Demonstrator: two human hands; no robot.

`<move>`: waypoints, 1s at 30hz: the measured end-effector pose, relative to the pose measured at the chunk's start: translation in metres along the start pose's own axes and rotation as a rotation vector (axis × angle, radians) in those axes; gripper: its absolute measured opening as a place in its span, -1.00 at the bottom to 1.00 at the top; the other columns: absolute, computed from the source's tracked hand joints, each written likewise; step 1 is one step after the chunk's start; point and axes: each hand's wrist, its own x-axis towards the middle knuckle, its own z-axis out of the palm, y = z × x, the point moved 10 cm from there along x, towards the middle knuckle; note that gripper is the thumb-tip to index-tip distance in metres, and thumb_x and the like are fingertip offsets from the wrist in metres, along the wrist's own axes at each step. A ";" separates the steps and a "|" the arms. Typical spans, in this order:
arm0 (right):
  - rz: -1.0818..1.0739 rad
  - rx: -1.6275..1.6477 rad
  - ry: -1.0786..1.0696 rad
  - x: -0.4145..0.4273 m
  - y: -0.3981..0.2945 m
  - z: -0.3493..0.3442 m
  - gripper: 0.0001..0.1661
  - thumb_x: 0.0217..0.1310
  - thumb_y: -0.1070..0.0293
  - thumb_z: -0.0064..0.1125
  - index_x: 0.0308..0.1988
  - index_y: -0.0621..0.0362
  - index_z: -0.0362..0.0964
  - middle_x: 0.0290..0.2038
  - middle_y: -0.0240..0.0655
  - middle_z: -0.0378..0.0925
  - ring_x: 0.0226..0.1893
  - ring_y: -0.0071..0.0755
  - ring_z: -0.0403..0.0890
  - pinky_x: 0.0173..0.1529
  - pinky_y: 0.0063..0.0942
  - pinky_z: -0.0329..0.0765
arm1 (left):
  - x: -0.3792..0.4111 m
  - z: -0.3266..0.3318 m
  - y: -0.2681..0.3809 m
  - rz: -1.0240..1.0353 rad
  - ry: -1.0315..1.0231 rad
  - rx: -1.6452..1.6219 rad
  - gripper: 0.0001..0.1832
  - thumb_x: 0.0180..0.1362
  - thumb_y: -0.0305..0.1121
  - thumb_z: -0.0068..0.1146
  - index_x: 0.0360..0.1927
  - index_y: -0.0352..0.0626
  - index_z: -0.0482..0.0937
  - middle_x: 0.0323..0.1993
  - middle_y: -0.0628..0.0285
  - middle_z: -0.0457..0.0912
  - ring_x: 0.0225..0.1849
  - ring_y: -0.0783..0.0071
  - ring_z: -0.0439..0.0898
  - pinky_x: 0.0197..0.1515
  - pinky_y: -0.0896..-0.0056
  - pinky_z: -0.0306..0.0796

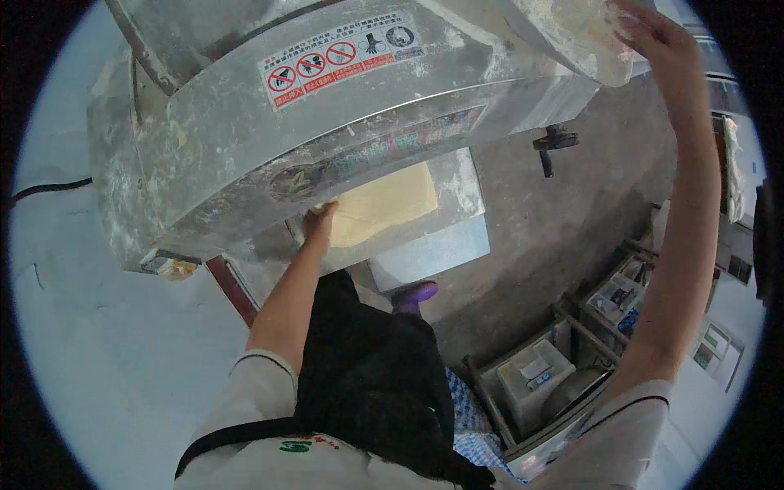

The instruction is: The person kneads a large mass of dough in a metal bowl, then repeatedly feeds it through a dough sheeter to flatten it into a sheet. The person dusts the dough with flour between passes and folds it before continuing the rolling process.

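Observation:
Before me stands a flour-dusted metal dough-rolling machine with a warning label on its curved cover. A smooth, pale yellow dough sheet lies on the metal shelf below the cover. My left hand touches the sheet's left end; its fingers are partly hidden beneath the cover, so its grip is unclear. Raised at the upper right, my right hand rests at a rounded, flour-coated part of the machine. Its fingertips blend into the pale surface there.
A light-coloured panel sits lower than the shelf, near my purple shoe. To the right, a rack holds plastic bins and a metal bowl. A dark object is on the concrete floor. A black cable runs left.

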 end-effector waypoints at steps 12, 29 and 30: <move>0.972 1.148 -0.078 -0.294 0.147 0.268 -0.66 0.36 0.60 0.06 0.08 0.28 0.59 0.03 -0.18 0.65 -0.01 -0.37 0.64 0.03 -0.46 0.59 | -0.001 -0.007 -0.081 0.099 -0.155 -0.836 -0.48 0.23 -0.38 0.31 0.24 -0.12 0.41 0.19 0.17 0.52 0.19 0.19 0.54 0.20 0.07 0.48; -0.025 0.244 -0.351 -0.307 -0.078 0.545 -0.06 0.35 -0.16 -0.06 0.46 0.25 0.02 0.53 -0.14 0.00 0.52 -0.05 0.02 0.55 0.11 -0.18 | -0.020 -0.037 -0.045 0.006 -0.139 -0.799 -0.43 0.34 0.05 0.15 0.28 -0.07 0.42 0.22 0.27 0.50 0.19 0.29 0.49 0.24 0.17 0.35; -0.135 0.180 -0.391 -0.309 -0.089 0.550 -0.05 0.38 -0.19 -0.14 0.50 0.19 -0.04 0.56 -0.17 -0.08 0.55 -0.09 -0.04 0.56 0.08 -0.22 | -0.016 -0.038 -0.039 0.030 -0.126 -0.720 -0.43 0.33 0.03 0.17 0.27 -0.08 0.42 0.20 0.27 0.50 0.18 0.28 0.49 0.23 0.18 0.35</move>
